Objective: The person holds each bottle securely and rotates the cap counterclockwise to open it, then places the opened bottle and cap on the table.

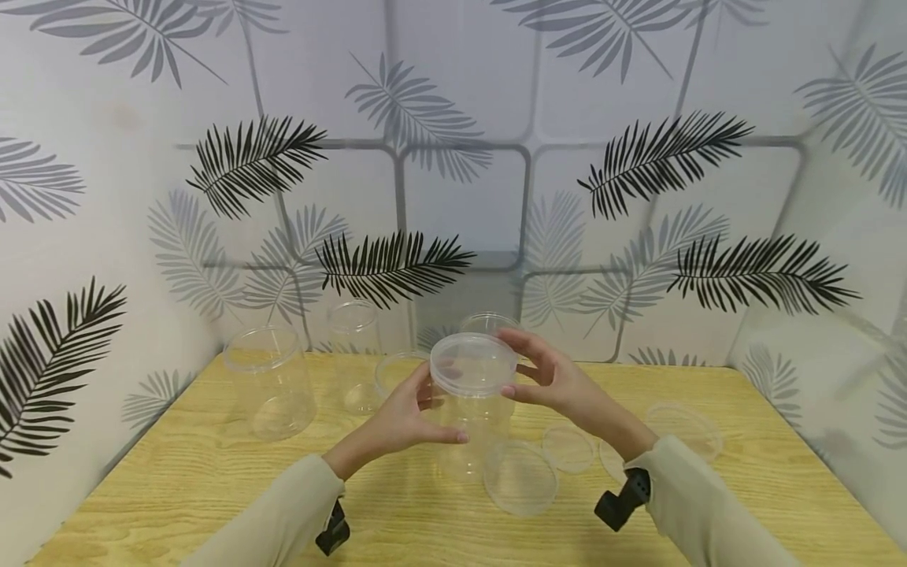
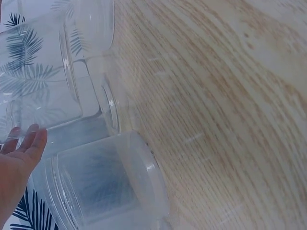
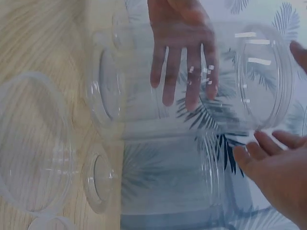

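A tall clear plastic jar point(image 1: 468, 433) stands upright at the middle of the table, with a whitish lid point(image 1: 473, 364) over its mouth. My left hand point(image 1: 397, 421) is at the jar's left side, thumb in front and fingers behind. Through the clear wall in the right wrist view, the left fingers point(image 3: 184, 72) look straight and spread. At the lid's right edge is my right hand point(image 1: 560, 386), thumb toward the front and index finger toward the back, its fingers loosely bent around the rim.
Behind and to the left stand a wide clear jar point(image 1: 272, 386) and a narrow one point(image 1: 354, 354). Another jar's rim point(image 1: 489, 317) shows behind the lidded one. Several clear round lids lie on the wooden table point(image 1: 177, 472), including a large lid point(image 1: 520, 476) and a smaller lid point(image 1: 568, 447).
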{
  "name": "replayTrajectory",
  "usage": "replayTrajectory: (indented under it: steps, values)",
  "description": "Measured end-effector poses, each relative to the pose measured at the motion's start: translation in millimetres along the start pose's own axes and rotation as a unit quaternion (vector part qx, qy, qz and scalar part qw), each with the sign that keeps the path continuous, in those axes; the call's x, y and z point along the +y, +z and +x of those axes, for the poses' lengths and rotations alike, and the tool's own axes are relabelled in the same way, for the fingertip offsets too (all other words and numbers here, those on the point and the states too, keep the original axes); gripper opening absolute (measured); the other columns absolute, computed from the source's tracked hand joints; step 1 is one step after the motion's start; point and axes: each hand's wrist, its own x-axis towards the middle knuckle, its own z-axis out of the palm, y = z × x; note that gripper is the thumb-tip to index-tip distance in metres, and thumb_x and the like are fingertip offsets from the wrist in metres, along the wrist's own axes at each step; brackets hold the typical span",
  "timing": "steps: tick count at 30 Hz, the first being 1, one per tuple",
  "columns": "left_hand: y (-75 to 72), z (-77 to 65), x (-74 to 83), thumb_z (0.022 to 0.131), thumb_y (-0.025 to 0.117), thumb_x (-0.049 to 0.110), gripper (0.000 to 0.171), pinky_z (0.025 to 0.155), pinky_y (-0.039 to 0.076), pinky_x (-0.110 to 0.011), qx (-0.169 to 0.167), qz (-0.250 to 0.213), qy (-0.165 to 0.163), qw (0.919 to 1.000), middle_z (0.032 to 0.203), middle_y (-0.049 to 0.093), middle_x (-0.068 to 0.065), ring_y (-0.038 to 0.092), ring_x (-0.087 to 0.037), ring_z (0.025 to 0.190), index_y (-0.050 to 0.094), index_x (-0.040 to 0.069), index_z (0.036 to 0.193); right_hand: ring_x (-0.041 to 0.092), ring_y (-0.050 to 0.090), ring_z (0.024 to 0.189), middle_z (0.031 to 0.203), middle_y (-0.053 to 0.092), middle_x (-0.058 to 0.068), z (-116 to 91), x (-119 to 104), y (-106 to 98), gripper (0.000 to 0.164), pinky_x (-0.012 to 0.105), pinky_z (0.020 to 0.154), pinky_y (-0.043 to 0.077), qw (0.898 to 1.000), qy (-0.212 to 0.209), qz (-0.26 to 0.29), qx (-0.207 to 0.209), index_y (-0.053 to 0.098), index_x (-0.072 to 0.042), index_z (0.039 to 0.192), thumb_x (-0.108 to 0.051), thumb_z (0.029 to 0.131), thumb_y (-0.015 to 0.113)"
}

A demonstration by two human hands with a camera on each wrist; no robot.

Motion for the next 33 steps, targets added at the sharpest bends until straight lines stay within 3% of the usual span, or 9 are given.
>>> replayTrajectory:
  steps: [8, 21, 26, 30, 33]
  values:
    - [-1.5, 0.0, -1.1, 0.064, 0.084, 0.017, 0.097, 0.101, 0.037, -0.049, 0.009, -0.003, -0.007, 0.9999, 0.136, 0.043, -0.003, 0.047, -0.027, 0.122, 0.025, 0.028, 0.140, 0.032, 0.031, 0.133, 0.142, 0.034, 0.013, -3.1, -4.2, 13.4, 0.070, 0.052, 0.106, 0.029, 0.993, -0.023, -0.072, 0.092, 0.033, -0.010, 0.138, -0.014, 0.079, 0.071]
    - [-0.8, -1.5, -0.5, 0.064, 0.084, 0.019, 0.096, 0.101, 0.037, -0.051, 0.009, -0.007, -0.008, 0.9999, 0.137, 0.042, -0.004, 0.047, -0.028, 0.122, 0.026, 0.029, 0.139, 0.034, 0.035, 0.130, 0.137, 0.040, 0.014, 0.8, 2.3, 20.8, 0.068, 0.050, 0.104, 0.034, 0.989, -0.033, -0.098, 0.110, 0.035, -0.006, 0.136, -0.013, 0.079, 0.071]
    - [-0.7, -1.5, 0.0, 0.063, 0.084, 0.016, 0.096, 0.102, 0.038, -0.048, 0.011, -0.012, -0.006, 0.9998, 0.135, 0.043, -0.004, 0.048, -0.026, 0.121, 0.027, 0.030, 0.139, 0.032, 0.037, 0.130, 0.139, 0.039, 0.011, 3.2, 4.2, 11.8, 0.068, 0.046, 0.105, 0.034, 0.995, -0.029, -0.072, 0.068, 0.034, -0.010, 0.138, -0.016, 0.081, 0.070]
    - [-0.8, -1.9, 1.5, 0.063, 0.084, 0.011, 0.097, 0.102, 0.038, -0.047, 0.008, -0.011, -0.007, 0.9999, 0.135, 0.043, -0.005, 0.048, -0.026, 0.121, 0.027, 0.027, 0.139, 0.027, 0.038, 0.130, 0.142, 0.035, 0.009, 7.0, 7.1, 0.3, 0.068, 0.037, 0.101, 0.041, 1.000, -0.020, -0.008, -0.002, 0.030, -0.012, 0.141, -0.014, 0.084, 0.066]
    - [-0.7, -4.1, 9.9, 0.063, 0.083, 0.008, 0.097, 0.101, 0.039, -0.046, 0.003, -0.010, -0.008, 0.9999, 0.135, 0.043, -0.009, 0.048, -0.028, 0.121, 0.027, 0.022, 0.140, 0.022, 0.040, 0.128, 0.143, 0.033, 0.010, 10.7, 8.9, -6.8, 0.069, 0.032, 0.095, 0.046, 0.998, -0.016, 0.041, -0.051, 0.025, -0.008, 0.143, -0.011, 0.086, 0.062]
